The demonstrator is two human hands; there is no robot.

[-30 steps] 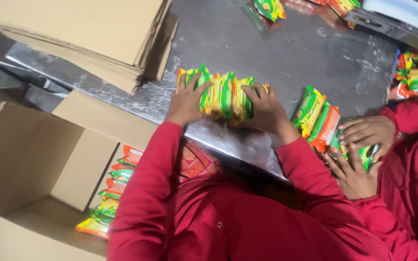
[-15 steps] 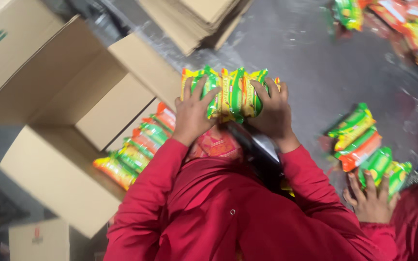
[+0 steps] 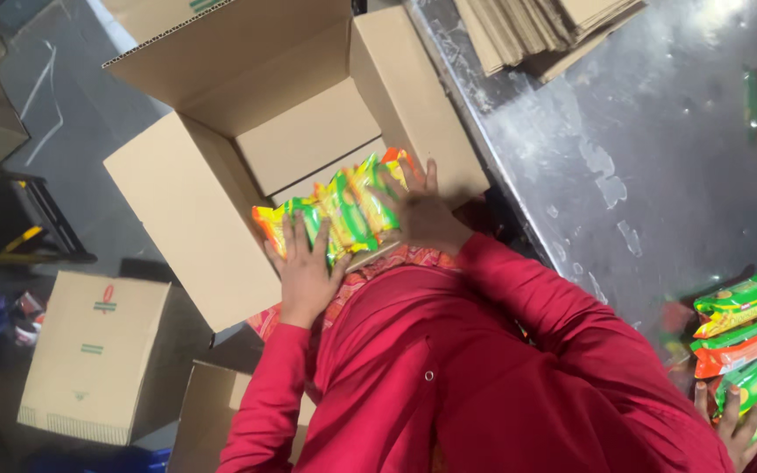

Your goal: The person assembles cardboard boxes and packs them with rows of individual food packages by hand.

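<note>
Both hands clamp a row of green-and-yellow snack packets (image 3: 339, 210) between them, left hand (image 3: 307, 271) and right hand (image 3: 422, 215) with fingers spread, over the open cardboard box (image 3: 194, 210). Right of the hands, a steel desk (image 3: 624, 149) carries flattened cartons (image 3: 536, 26) and more packets (image 3: 738, 320).

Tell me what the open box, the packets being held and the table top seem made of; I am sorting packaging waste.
Open box: corrugated cardboard, matte brown; fluting shows along a flap edge. Packets, held between the left hand and right hand: probably thin plastic film, glossy, printed green, yellow and orange. Table top: likely sheet metal, grey with dull, smeared reflections.
</note>
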